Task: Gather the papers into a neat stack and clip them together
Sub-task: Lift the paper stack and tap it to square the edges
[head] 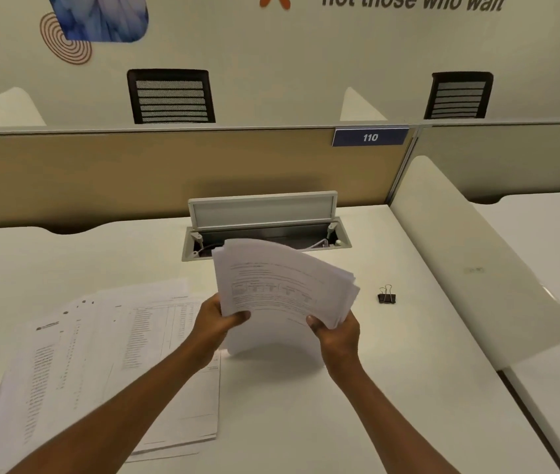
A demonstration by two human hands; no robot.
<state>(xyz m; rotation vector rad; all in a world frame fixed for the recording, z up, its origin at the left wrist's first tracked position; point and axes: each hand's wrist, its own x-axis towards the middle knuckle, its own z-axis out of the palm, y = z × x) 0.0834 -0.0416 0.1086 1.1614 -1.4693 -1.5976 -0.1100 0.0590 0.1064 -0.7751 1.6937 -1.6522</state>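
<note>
A bundle of printed papers (282, 285) is held up above the white desk (391, 388), its top curling back and its sheets fanned at the right edge. My left hand (218, 319) grips its lower left edge, my right hand (335, 331) its lower right corner. More printed sheets (100, 364) lie spread loosely on the desk to the left, partly under my left forearm. A black binder clip (386, 295) lies on the desk to the right of the bundle, apart from both hands.
An open cable hatch (265, 230) with a raised lid sits behind the bundle. A tan partition (135, 172) with a "110" label closes the back. A white curved divider (477, 268) bounds the right side. Black chairs stand beyond.
</note>
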